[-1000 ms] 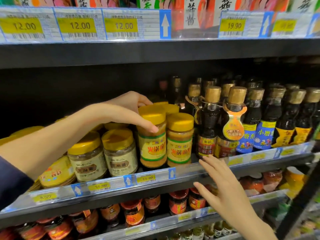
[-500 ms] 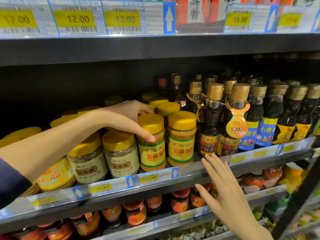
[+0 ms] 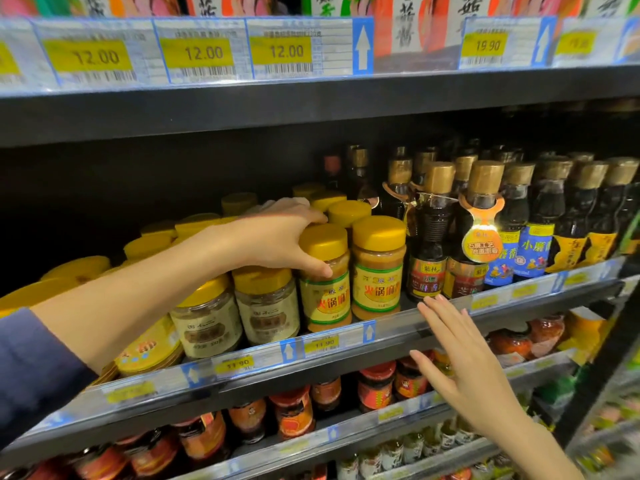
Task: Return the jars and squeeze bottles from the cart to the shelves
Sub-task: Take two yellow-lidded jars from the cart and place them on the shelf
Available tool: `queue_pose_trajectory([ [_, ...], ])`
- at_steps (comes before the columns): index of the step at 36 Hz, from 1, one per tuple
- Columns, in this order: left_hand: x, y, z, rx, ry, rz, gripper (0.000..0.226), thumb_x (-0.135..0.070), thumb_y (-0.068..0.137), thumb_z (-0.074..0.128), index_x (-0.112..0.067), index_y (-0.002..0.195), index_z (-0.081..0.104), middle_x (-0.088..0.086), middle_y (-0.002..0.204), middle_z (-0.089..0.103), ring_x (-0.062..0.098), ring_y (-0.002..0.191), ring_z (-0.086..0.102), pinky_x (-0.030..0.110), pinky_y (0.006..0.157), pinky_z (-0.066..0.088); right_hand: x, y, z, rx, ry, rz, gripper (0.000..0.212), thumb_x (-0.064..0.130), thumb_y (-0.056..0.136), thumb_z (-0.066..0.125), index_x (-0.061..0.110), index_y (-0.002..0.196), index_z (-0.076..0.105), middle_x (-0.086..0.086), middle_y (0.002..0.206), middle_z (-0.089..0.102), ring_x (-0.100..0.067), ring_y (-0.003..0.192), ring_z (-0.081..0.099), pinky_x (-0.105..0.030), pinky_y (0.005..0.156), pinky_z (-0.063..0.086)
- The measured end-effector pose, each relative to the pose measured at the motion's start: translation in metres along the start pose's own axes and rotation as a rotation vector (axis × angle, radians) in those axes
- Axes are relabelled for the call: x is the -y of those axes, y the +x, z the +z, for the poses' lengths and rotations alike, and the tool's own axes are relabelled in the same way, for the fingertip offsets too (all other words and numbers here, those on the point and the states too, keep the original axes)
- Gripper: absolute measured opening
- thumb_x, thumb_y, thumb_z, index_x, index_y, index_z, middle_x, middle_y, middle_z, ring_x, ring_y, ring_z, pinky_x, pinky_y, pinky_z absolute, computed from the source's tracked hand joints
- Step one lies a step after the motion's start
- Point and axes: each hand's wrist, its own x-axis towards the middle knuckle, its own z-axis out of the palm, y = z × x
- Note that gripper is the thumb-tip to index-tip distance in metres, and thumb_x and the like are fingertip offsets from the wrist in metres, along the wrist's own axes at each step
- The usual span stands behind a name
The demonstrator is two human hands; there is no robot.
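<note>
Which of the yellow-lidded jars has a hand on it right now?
The front-row orange-paste jar under the left hand; its twin stands untouched beside it.

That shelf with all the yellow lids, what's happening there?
A person is restocking a shop shelf. Their left hand grips the lid and shoulder of a yellow-lidded sauce jar, which stands at the front of the middle shelf beside a matching jar. The right hand is open and holds nothing, its fingertips by the shelf's front edge. Dark bottles with gold caps stand just to the right.
</note>
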Motion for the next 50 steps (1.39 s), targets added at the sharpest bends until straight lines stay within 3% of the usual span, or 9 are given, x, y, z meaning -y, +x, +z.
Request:
queue_pose_trajectory([
  [8, -0.015, -0.064, 0.0, -0.186, -0.062, 0.111, 0.071, -0.053, 0.081, 0.058, -0.021, 0.14, 0.036, 0.0, 0.142, 0.042, 0.016, 0.128, 0.043, 0.033, 0.105, 0.04, -0.004, -0.001, -0.012, 0.064, -0.127, -0.054, 0.065, 0.041, 0.085, 0.053, 0.008, 0.139, 0.04, -0.009, 0.144, 0.044, -0.02, 0.138, 0.031, -0.048, 0.111, 0.027],
  [12, -0.025, -0.122, 0.014, -0.219, -0.066, 0.03, 0.067, -0.053, 0.084, 0.05, -0.021, 0.141, 0.036, -0.001, 0.147, 0.037, 0.014, 0.133, 0.039, 0.029, 0.108, 0.034, -0.003, 0.0, -0.024, 0.144, -0.107, -0.076, 0.07, 0.033, 0.086, 0.063, 0.01, 0.144, 0.031, -0.008, 0.151, 0.032, -0.024, 0.142, 0.026, -0.042, 0.114, 0.016],
  [15, -0.031, -0.171, 0.033, -0.199, -0.084, -0.1, 0.074, -0.067, 0.082, 0.042, -0.021, 0.14, 0.037, -0.001, 0.145, 0.041, 0.014, 0.131, 0.042, 0.027, 0.106, 0.034, -0.003, 0.001, -0.032, 0.251, -0.09, -0.083, 0.074, 0.035, 0.09, 0.056, 0.013, 0.148, 0.018, -0.004, 0.157, 0.016, -0.02, 0.146, 0.011, -0.041, 0.118, 0.009],
  [18, -0.04, -0.221, 0.055, -0.155, -0.083, -0.253, 0.068, -0.057, 0.087, 0.047, -0.018, 0.142, 0.035, 0.001, 0.147, 0.04, 0.018, 0.135, 0.039, 0.034, 0.109, 0.035, 0.0, 0.001, -0.039, 0.318, -0.074, -0.069, 0.075, 0.033, 0.09, 0.056, 0.012, 0.149, 0.015, -0.007, 0.158, 0.012, -0.022, 0.147, 0.007, -0.042, 0.118, 0.009],
  [21, -0.049, -0.272, 0.072, -0.075, -0.087, -0.407, 0.058, -0.037, 0.092, 0.051, -0.016, 0.143, 0.034, 0.001, 0.148, 0.039, 0.017, 0.135, 0.039, 0.03, 0.108, 0.033, 0.009, -0.002, -0.042, 0.354, -0.081, -0.051, 0.075, 0.029, 0.087, 0.061, 0.006, 0.147, 0.021, -0.014, 0.156, 0.016, -0.028, 0.146, 0.012, -0.05, 0.116, 0.015],
  [26, -0.067, -0.366, 0.088, -0.002, -0.144, -0.679, 0.055, -0.038, 0.094, 0.047, -0.02, 0.143, 0.031, -0.002, 0.149, 0.037, 0.016, 0.134, 0.04, 0.027, 0.104, 0.034, 0.05, -0.021, -0.03, 0.39, -0.051, -0.161, 0.07, 0.024, 0.084, 0.065, 0.0, 0.142, 0.031, -0.02, 0.15, 0.03, -0.034, 0.141, 0.026, -0.054, 0.112, 0.021],
  [35, -0.092, -0.556, 0.094, 0.108, -0.141, -1.085, 0.059, -0.046, 0.092, 0.045, -0.019, 0.143, 0.032, 0.001, 0.147, 0.04, 0.017, 0.13, 0.043, 0.028, 0.103, 0.037, 0.193, -0.063, 0.022, 0.64, 0.118, -0.442, 0.064, 0.026, 0.089, 0.058, 0.006, 0.143, 0.03, -0.012, 0.151, 0.031, -0.027, 0.142, 0.025, -0.046, 0.116, 0.015],
  [46, -0.117, -0.774, 0.079, 0.106, -0.156, -1.581, 0.05, -0.037, 0.092, 0.053, -0.02, 0.137, 0.04, 0.001, 0.139, 0.05, 0.02, 0.122, 0.05, 0.025, 0.089, 0.039, 0.455, -0.124, 0.087, 0.926, 0.269, -0.834, 0.057, 0.032, 0.086, 0.061, 0.01, 0.135, 0.042, -0.011, 0.132, 0.053, -0.03, 0.12, 0.051, -0.041, 0.101, 0.039],
  [50, -0.11, -0.852, 0.075, 0.124, -0.191, -1.735, 0.057, -0.039, 0.092, 0.051, -0.017, 0.141, 0.035, 0.003, 0.145, 0.043, 0.021, 0.127, 0.046, 0.029, 0.101, 0.038, 0.556, -0.153, 0.098, 1.007, 0.273, -0.945, 0.055, 0.036, 0.089, 0.056, 0.011, 0.135, 0.04, -0.009, 0.137, 0.048, -0.027, 0.122, 0.049, -0.037, 0.1, 0.042],
])
